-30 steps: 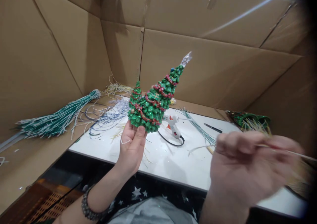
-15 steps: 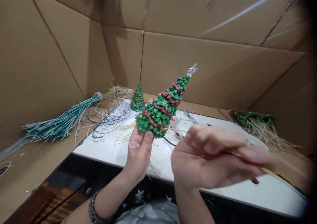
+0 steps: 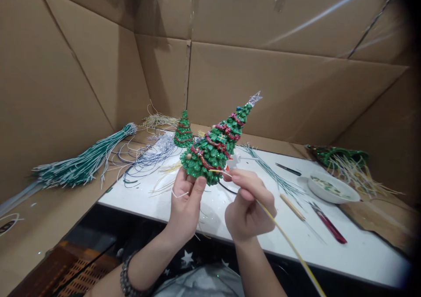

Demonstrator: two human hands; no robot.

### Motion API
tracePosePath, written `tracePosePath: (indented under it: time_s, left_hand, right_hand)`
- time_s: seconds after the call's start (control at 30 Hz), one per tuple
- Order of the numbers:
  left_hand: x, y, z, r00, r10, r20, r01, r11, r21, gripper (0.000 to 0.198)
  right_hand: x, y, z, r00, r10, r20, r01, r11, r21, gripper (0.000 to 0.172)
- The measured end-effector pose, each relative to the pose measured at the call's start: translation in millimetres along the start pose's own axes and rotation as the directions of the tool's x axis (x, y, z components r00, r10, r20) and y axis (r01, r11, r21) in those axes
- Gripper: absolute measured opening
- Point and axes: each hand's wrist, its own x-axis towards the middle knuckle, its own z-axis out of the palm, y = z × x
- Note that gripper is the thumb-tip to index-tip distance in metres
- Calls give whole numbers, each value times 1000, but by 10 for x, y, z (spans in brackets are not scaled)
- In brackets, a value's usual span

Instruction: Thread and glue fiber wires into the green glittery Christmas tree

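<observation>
A green glittery Christmas tree figurine (image 3: 219, 146) with red garlands and a clear star on top leans to the right in my left hand (image 3: 187, 196). The fingers are wrapped round its base, and a short white strand shows by them. My right hand (image 3: 251, 203) pinches a thin yellow-and-white wire (image 3: 289, 235) close to the tree's lower right side. One end of the wire touches or overlaps the lower branches; I cannot tell whether it goes into the tree. The rest trails down to the lower right.
A smaller tree figurine (image 3: 183, 130) stands behind. At right lie an awl (image 3: 292, 207), red-handled snips (image 3: 329, 224), tweezers (image 3: 288, 169), a white bowl (image 3: 351, 197) and another tree (image 3: 348, 154). Bundled green-white wires (image 3: 85, 161) lie left. Cardboard walls (image 3: 263, 78) surround the white table (image 3: 230, 235).
My right hand has come in from the right, toward the tree's lower side, drawing the wire with it. The tools and bowl it covered now show. The tree has barely shifted.
</observation>
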Motion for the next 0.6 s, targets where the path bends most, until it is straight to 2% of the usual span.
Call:
tracePosePath:
  time_s: [0.1, 0.17, 0.3, 0.43, 0.6]
  left_hand:
    - [-9, -6, -8, 1000, -3, -1, 3, 1000, 13, 40]
    - [-12, -7, -3, 1000, 2, -4, -2, 1000, 21, 40]
    - [-17, -3, 11, 1000, 18, -19, -17, 999, 39, 41]
    - [-17, -3, 22, 999, 11, -33, -9, 999, 38, 42]
    - [-15, -21, 39, 999, 6, -43, -5, 999, 36, 39]
  right_hand:
    - [-10, 50, -14, 988, -138, 62, 143, 987, -71, 22]
    - [-27, 86, -38, 978, -189, 90, 199, 971, -130, 22]
    - [-23, 99, -107, 964, -207, 168, 241, 947, -212, 26]
    - [30, 56, -124, 942, -212, 259, 267, 942, -202, 25]
    - [54, 44, -86, 937, -191, 293, 257, 945, -203, 21]
